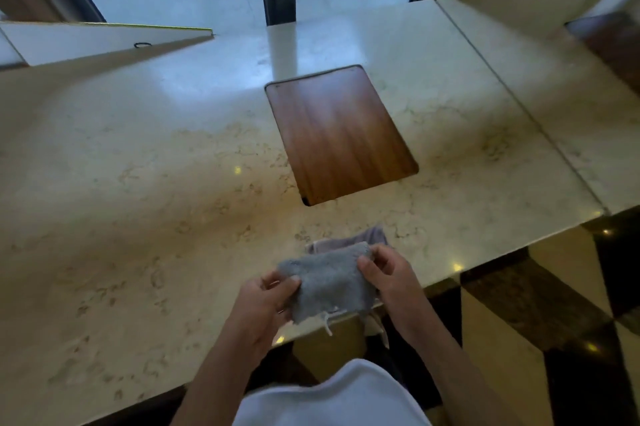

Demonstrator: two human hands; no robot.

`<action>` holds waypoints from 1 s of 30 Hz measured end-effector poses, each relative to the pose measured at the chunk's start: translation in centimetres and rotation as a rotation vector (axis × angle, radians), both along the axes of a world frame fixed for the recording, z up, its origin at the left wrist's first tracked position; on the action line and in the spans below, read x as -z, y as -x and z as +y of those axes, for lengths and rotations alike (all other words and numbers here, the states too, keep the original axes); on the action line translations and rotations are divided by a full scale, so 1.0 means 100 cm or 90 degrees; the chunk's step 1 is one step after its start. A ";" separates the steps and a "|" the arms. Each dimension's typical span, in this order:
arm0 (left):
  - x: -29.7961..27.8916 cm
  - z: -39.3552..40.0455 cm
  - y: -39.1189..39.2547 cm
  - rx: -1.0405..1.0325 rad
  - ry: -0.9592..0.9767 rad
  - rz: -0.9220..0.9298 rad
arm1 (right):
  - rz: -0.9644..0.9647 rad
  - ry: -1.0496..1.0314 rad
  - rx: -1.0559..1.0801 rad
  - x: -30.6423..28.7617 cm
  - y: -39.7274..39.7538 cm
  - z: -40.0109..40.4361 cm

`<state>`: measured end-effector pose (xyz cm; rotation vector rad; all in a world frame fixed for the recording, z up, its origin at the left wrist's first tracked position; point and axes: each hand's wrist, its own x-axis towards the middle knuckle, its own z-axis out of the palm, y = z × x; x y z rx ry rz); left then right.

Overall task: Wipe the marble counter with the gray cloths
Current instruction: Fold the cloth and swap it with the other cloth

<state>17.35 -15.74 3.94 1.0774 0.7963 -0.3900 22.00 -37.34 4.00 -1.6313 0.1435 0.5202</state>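
Wooden panel [341,132] lies beyond both hands' gray cloth [329,283].

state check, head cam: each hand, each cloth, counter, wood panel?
left hand: gripping the gray cloth's left edge
right hand: pinching the cloth's right edge
gray cloth: folded, held between both hands at the counter's near edge
second cloth: bunched on the counter behind the first
marble counter: glossy
wood panel: set into the counter

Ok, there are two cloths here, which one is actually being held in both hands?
The fluffy gray cloth, pinched between the left hand and right hand. The paler cloth lies behind it on the marble counter, seemingly untouched.
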 end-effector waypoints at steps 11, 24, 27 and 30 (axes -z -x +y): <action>0.030 -0.224 -0.060 0.197 -0.364 0.005 | -0.033 0.333 -0.146 0.023 -0.078 -0.206; 0.047 -0.248 -0.123 0.348 -0.862 0.010 | -0.147 0.513 -0.134 0.049 -0.142 -0.199; 0.047 -0.246 -0.129 0.313 -0.898 0.000 | -0.171 0.550 -0.152 0.056 -0.146 -0.199; 0.048 -0.246 -0.124 0.302 -0.958 -0.059 | -0.191 0.579 -0.135 0.058 -0.144 -0.200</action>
